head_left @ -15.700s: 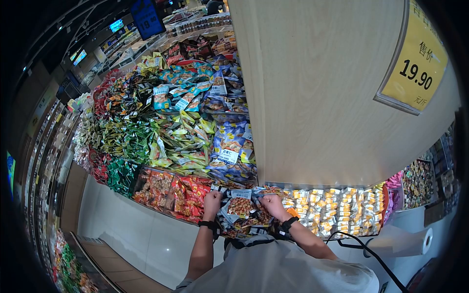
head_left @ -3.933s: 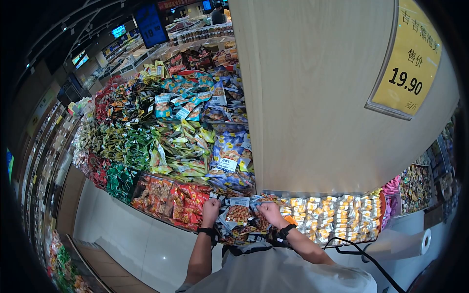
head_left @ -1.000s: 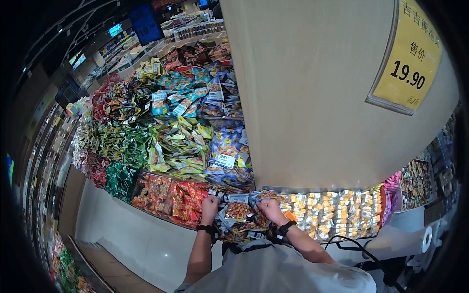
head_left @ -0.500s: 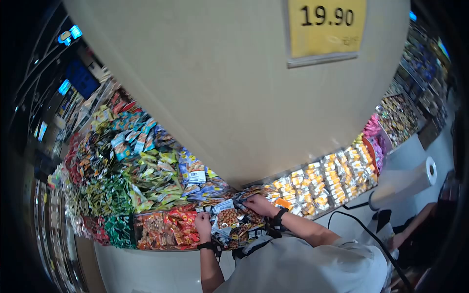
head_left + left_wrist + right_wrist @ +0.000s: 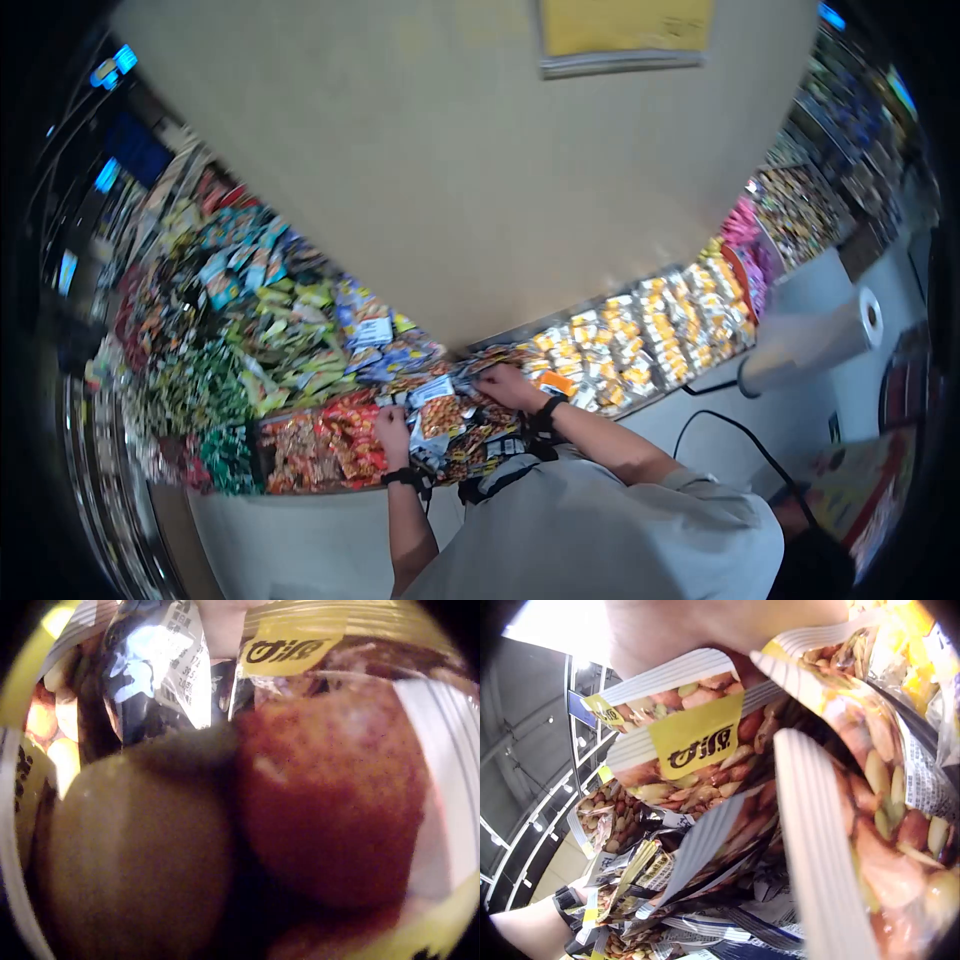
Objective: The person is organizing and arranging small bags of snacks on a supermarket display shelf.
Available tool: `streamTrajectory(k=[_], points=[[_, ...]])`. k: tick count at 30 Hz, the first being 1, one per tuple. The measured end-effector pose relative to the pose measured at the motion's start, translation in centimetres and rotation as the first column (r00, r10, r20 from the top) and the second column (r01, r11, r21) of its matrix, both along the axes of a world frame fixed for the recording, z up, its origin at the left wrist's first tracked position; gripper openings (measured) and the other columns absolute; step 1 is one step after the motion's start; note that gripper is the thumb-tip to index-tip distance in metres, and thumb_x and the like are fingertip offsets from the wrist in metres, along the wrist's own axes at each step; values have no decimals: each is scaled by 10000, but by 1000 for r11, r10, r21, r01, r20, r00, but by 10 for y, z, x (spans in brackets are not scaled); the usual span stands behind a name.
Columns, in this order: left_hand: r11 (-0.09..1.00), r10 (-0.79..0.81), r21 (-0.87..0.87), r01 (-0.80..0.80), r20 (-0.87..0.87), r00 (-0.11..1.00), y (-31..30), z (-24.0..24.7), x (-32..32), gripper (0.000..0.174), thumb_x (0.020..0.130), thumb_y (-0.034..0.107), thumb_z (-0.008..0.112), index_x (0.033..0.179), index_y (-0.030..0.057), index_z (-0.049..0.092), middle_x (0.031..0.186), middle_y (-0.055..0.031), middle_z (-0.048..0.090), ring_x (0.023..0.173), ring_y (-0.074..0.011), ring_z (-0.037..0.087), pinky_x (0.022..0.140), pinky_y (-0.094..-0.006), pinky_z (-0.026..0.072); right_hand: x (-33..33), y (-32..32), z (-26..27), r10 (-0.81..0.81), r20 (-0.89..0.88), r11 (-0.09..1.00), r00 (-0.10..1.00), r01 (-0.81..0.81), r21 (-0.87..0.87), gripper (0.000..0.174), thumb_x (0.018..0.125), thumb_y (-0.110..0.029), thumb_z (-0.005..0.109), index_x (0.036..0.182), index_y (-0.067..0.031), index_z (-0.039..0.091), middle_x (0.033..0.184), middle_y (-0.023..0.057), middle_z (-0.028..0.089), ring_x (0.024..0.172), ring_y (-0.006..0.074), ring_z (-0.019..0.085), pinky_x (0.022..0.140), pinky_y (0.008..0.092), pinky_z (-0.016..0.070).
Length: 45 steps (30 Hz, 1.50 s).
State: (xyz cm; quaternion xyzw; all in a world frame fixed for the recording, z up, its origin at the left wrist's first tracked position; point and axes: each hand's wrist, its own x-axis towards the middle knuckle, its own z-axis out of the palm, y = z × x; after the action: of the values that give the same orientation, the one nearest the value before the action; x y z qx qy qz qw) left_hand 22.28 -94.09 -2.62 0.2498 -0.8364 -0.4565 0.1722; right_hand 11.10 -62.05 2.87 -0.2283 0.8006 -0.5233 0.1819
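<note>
Both hands are at a bin of dark nut packets. In the head view the left hand (image 5: 393, 430) rests at the bin's left side, beside red packets (image 5: 352, 432); a packet with a white label (image 5: 440, 415) lies between the hands. The right hand (image 5: 508, 387) reaches among packets at the bin's back right, near an orange tag (image 5: 554, 384). Nut packets fill the left wrist view, with a bit of hand (image 5: 225, 626) at the top. Under the right hand (image 5: 705, 630), striped-edge nut packets (image 5: 705, 742) stand close together. Fingertips are hidden in both wrist views.
A pale wooden panel (image 5: 450, 180) with a yellow price sign (image 5: 625, 28) rises behind the bins. White and orange packets (image 5: 650, 340) lie to the right, green ones (image 5: 290, 350) to the back left. A clear bag roll (image 5: 815, 345) and black cable (image 5: 745, 430) are at right.
The head view has swung round, so the panel fills more of the middle and the bins sit lower left. Both hands have stayed at the nut packets. A person at the lower right is hardly visible now.
</note>
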Motion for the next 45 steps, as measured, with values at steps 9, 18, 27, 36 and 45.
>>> streamTrajectory(k=[9, 18, 27, 36, 45], points=[[992, 111, -74, -99, 190, 975, 25, 41, 6, 347, 975, 346, 615, 998, 34, 764, 922, -218, 755, 904, -419, 735, 817, -524, 562, -11, -7, -34, 41, 141, 975, 989, -9, -222, 440, 1049, -203, 687, 645, -55, 594, 580, -21, 556, 522, 60, 475, 512, 273, 345], [989, 148, -37, -145, 117, 982, 30, 48, 8, 242, 916, 263, 638, 889, 39, 729, 886, -189, 739, 878, -398, 720, 790, -520, 546, -7, -12, -12, 79, 238, 959, 968, -9, -283, 451, 1061, -189, 678, 647, -68, 544, 609, -59, 481, 563, 49, 362, 546, 276, 259], [993, 116, -18, -115, 117, 986, 31, 45, 10, 296, 944, 305, 635, 925, 29, 739, 865, -213, 733, 829, -401, 721, 746, -501, 548, 0, -12, 4, 29, 214, 977, 976, 18, -214, 465, 1049, -156, 678, 628, -33, 525, 622, -25, 458, 595, 84, 379, 580, 313, 297], [997, -58, -58, 57, -18, 998, -3, 4, 10, 242, 985, 154, 643, 884, -44, 738, 782, -100, 714, 747, -178, 659, 700, -345, 513, 4, -4, -6, -28, -83, 998, 996, 32, 47, 388, 971, -402, 700, 887, -26, 749, 848, 207, 738, 806, 392, 725, 753, 485, 559], [960, -191, 214, 183, 15, 981, -31, -18, -7, 224, 1030, 116, 621, 895, -48, 688, 876, -65, 704, 785, -143, 596, 774, -322, 499, 28, 7, 13, -276, -125, 959, 953, 281, 26, 374, 917, -381, 714, 746, -49, 685, 704, 172, 661, 741, 395, 690, 680, 503, 534]])
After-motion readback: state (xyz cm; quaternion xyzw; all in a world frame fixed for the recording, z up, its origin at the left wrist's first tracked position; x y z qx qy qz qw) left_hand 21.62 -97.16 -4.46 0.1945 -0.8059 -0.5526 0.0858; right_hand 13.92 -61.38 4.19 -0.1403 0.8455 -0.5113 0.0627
